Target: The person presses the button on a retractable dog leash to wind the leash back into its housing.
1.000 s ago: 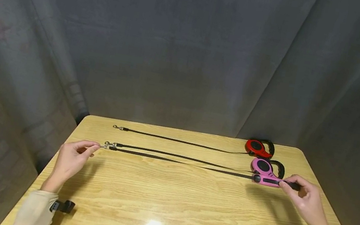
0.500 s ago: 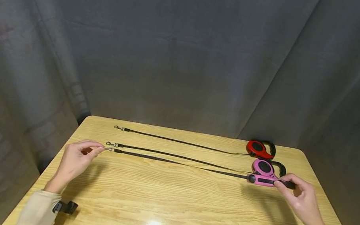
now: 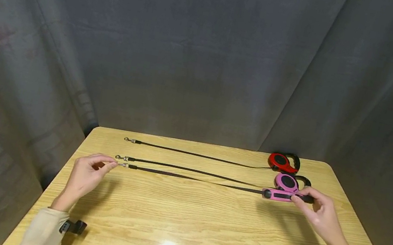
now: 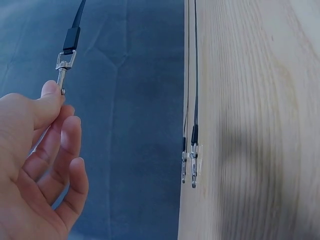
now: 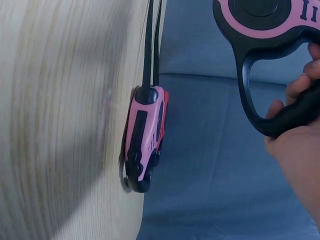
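In the head view there were three retractable leashes, one red and two pink, each with a black strap and one metal clip. The red leash (image 3: 278,160) lay along the far edge of the tabletop (image 3: 180,216), its casing by the far right corner, its clip towards the far left corner. The resting pink leash (image 3: 286,182) lay just nearer, parallel to it. The held pink leash (image 3: 276,195) was stretched above the tabletop between two hands, its casing partly covering the resting pink one; the left hand (image 3: 86,177) had its clip and the right hand (image 3: 322,214) its black handle. Grey cloth (image 3: 199,61) hung beyond the far edge. In the left wrist view, thumb and forefinger were closed together on the held clip (image 4: 62,75), hiding its hook end, the other fingers loosely bent; two clips lay side by side at the tabletop's edge. In the right wrist view, the fingers were wrapped round the handle, the hand and casing cut off by the frame; near the tabletop's edge the resting pink casing hid most of the red one.
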The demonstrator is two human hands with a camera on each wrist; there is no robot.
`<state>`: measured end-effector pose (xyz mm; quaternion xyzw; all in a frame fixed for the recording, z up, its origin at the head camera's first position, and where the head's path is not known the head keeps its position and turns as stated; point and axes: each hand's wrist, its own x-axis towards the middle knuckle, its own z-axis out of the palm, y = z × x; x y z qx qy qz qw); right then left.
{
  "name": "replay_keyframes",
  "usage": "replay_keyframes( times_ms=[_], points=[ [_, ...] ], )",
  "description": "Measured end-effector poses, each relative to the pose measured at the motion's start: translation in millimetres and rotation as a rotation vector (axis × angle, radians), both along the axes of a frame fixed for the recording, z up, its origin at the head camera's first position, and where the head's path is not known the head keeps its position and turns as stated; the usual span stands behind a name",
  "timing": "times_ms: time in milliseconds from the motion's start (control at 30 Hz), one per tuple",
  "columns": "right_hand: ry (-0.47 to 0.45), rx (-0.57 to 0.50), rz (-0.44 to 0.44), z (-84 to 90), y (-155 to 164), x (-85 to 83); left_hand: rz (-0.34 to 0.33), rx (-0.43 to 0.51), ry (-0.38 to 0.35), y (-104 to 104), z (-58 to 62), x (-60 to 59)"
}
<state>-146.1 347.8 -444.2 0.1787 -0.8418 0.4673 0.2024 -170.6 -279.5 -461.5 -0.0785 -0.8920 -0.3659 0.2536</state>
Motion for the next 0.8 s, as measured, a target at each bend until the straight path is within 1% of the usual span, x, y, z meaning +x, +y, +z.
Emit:
replay_keyframes(
  times_ms=[100, 433, 600, 800],
  points=[
    [-0.007, -0.003, 0.018, -0.2, -3, -0.8, -0.004, -0.003, 0.003, 2, 0.3, 0.6],
    [-0.019, -0.009, 0.035, 0.8, -13, -3.5, -0.020, 0.003, -0.015, 6, 1.7, 1.2],
    [-0.028, 0.004, 0.031, -0.5, -17, -6.2, -0.030, 0.009, -0.033, 8, 2.3, 1.4],
    [-0.032, -0.002, 0.053, -2.9, -21, -9.4, -0.035, 0.012, -0.051, 11, 2.8, 2.4]
  ],
)
